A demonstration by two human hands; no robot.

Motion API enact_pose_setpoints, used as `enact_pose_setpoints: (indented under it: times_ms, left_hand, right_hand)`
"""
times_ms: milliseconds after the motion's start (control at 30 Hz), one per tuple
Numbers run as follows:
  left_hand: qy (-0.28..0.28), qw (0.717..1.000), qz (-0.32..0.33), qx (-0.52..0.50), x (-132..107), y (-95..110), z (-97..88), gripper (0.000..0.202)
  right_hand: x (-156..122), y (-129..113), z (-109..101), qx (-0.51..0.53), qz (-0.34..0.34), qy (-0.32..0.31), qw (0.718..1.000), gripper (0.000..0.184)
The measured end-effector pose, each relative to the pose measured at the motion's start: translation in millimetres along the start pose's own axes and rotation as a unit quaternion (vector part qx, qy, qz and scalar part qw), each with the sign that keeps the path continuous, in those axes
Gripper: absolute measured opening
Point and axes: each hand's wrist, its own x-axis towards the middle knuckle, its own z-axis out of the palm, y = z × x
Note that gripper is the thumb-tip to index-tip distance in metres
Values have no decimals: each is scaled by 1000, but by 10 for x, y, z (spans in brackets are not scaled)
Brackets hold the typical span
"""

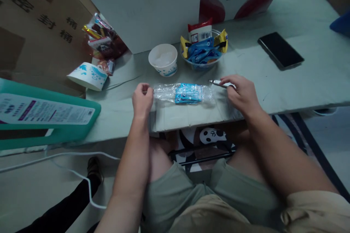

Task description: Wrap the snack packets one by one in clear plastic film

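A clear plastic bag [169, 93] with several blue snack packets [188, 93] inside lies flat on the pale table [300, 80] in front of me. My left hand [142, 99] is closed in a pinch on the bag's left end. My right hand [241, 92] rests at the bag's right end, fingers curled round a small silvery tool [217, 83] that points left. What kind of tool it is I cannot make out.
Behind the bag stand a white paper bowl [163, 59] and a clear bowl of wrapped snacks [203, 49]. A black phone [280, 50] lies at right. A tipped paper cup [86, 75], a snack bag [104, 40], and a green box [46, 113] sit at left. Another person's leg [68, 200] is below.
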Motion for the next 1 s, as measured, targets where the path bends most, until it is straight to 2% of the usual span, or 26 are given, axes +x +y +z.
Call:
enact_pose_setpoints:
  times_ms: [67, 133, 167, 267, 333, 433, 600, 667, 733, 800, 867, 933, 1000]
  left_hand:
    - [-5, 992, 119, 41, -46, 53, 31, 28]
    - [-61, 971, 204, 107, -114, 130, 70, 38]
    - [-90, 960, 226, 140, -149, 169, 83, 34]
    - [-122, 940, 250, 197, -244, 265, 60, 5]
    - [-121, 935, 270, 195, -303, 319, -12, 6]
    - [-139, 927, 297, 184, -410, 393, -151, 7]
    - [-161, 908, 309, 232, -607, 447, -343, 14]
    - [-213, 900, 296, 240, -668, 442, -406, 17]
    - [-298, 890, 258, 230, -717, 440, -460, 21]
    - [-385, 878, 190, 212, -756, 450, -500, 24]
    - [-449, 863, 116, 200, -781, 473, -523, 29]
    - [-459, 861, 70, 207, -780, 500, -530, 30]
    - [-405, 882, 63, 231, -749, 516, -519, 28]
  right_hand:
    - [-13, -87, 63, 19, -32, 17, 999, 37]
    - [-20, -181, 155, 15, -80, -6, 997, 50]
    - [-23, -219, 198, 6, -103, -29, 994, 51]
    - [-50, -283, 265, -29, -175, -75, 981, 21]
    - [-92, -309, 247, -50, -220, -42, 973, 11]
    - [-181, -386, 162, -71, -268, 31, 960, 15]
    - [-334, -602, -14, -79, -306, 55, 947, 23]
    - [-397, -654, -85, -99, -296, 2, 950, 23]
    - [-457, -664, -144, -119, -260, -113, 952, 20]
    - [-501, -649, -181, -116, -207, -246, 940, 18]
    - [-512, -636, -194, -106, -149, -341, 922, 28]
    - [-487, -644, -186, -128, -93, -379, 912, 38]
    - [-433, -669, -159, -179, -43, -379, 907, 46]
